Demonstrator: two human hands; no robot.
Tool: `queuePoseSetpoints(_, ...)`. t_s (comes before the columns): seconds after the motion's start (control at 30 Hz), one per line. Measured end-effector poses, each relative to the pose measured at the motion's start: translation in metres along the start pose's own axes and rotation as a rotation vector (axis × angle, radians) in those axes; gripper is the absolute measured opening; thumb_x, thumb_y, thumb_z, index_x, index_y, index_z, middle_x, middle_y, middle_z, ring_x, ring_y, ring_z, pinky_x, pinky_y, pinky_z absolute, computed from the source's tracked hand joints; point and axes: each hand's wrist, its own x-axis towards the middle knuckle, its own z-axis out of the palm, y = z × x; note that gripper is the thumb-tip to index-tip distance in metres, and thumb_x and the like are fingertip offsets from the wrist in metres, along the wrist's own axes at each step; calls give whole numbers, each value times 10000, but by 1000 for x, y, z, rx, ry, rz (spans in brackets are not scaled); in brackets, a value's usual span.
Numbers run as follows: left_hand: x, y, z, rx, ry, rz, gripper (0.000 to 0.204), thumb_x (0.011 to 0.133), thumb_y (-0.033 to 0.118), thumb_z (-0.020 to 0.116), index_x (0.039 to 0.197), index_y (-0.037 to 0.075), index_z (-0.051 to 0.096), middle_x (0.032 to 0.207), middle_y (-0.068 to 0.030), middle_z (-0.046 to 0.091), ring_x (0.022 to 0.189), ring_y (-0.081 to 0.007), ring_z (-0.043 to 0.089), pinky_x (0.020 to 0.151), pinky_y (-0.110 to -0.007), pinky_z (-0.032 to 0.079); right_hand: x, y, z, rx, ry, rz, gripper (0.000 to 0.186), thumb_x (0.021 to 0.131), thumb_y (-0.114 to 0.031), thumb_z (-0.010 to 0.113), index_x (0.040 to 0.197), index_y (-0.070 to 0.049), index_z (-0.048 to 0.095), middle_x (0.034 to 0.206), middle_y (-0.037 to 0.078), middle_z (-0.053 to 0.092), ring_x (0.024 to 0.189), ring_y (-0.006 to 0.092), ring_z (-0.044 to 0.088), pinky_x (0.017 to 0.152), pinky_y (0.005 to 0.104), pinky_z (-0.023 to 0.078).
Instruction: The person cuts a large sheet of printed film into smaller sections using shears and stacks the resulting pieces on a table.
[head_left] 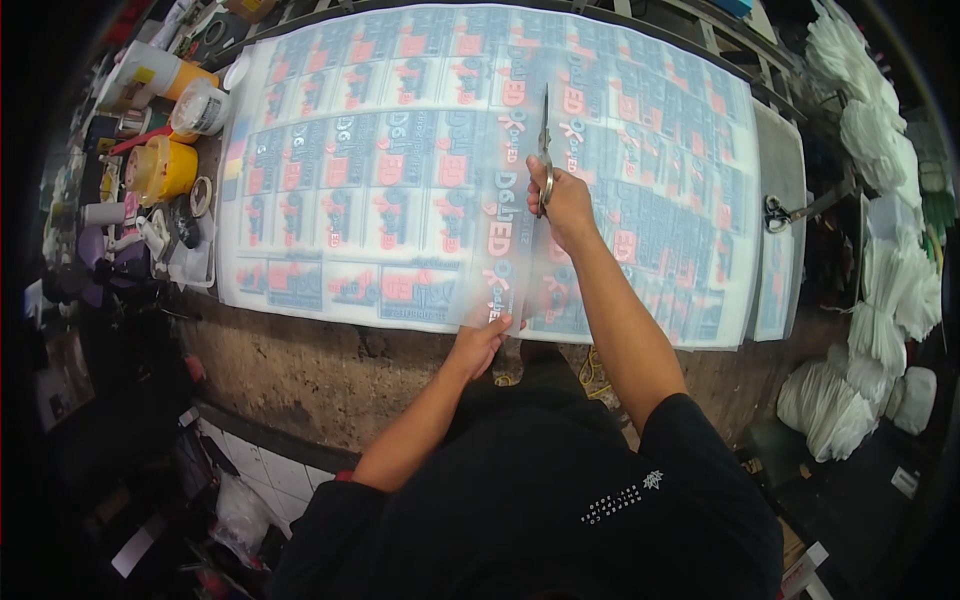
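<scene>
A large translucent film sheet (pixel 345 215) with rows of blue and red printing covers the table in front of me. Along its middle a narrower printed strip (pixel 495 225) lies from the near edge toward the far side. My left hand (pixel 482 346) pinches the strip's near end between thumb and fingers. Farther up, my right hand (pixel 565 205) grips a pair of scissors (pixel 546 145) by the handles. The blades look nearly together and point away from me, over the sheet. Whether they touch the film I cannot tell.
Tubs and tools crowd the left side, among them a yellow tub (pixel 163 170) and a white jar (pixel 201 107). Black-handled scissors (pixel 776 212) lie at the right over another printed piece (pixel 775 285). White bundles (pixel 885 270) hang beyond. The table's front edge is close to me.
</scene>
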Motion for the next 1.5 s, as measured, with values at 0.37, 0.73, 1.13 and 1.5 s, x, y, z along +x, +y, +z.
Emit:
queuePoseSetpoints(0.37, 0, -2, 0, 1, 20, 17, 467, 869, 22, 520, 1303, 10, 349, 1247, -139, 484, 1179, -271, 478, 968, -434, 429, 19, -8, 2, 38, 0, -34, 459, 805, -443, 666, 701, -12, 544, 631, 37, 525, 533, 110, 499, 510, 239, 427)
queuePoseSetpoints(0.73, -1, -1, 1, 6, 21, 18, 470, 870, 53, 539, 1298, -2, 353, 1234, -140, 494, 1168, -269, 487, 967, -429, 427, 35, -20, 0, 13, -7, -4, 428, 794, -430, 682, 767, -22, 554, 675, 20, 505, 567, 94, 481, 517, 230, 430)
queuePoseSetpoints(1.13, -2, 0, 3, -9, 24, 20, 466, 872, 66, 543, 1290, -22, 358, 1222, -160, 504, 1155, -281, 498, 974, -425, 423, 55, -28, -1, -3, -25, -55, 422, 803, -422, 676, 757, -20, 556, 668, 23, 506, 567, 98, 486, 518, 228, 429)
queuePoseSetpoints(1.5, -5, -4, 3, -29, 44, 65, 459, 864, 54, 543, 1284, -22, 373, 1222, -158, 508, 1142, -287, 509, 970, -428, 421, 80, -37, 1, 60, -27, -85, 390, 807, -397, 680, 720, -36, 558, 639, 15, 499, 555, 97, 478, 526, 225, 428)
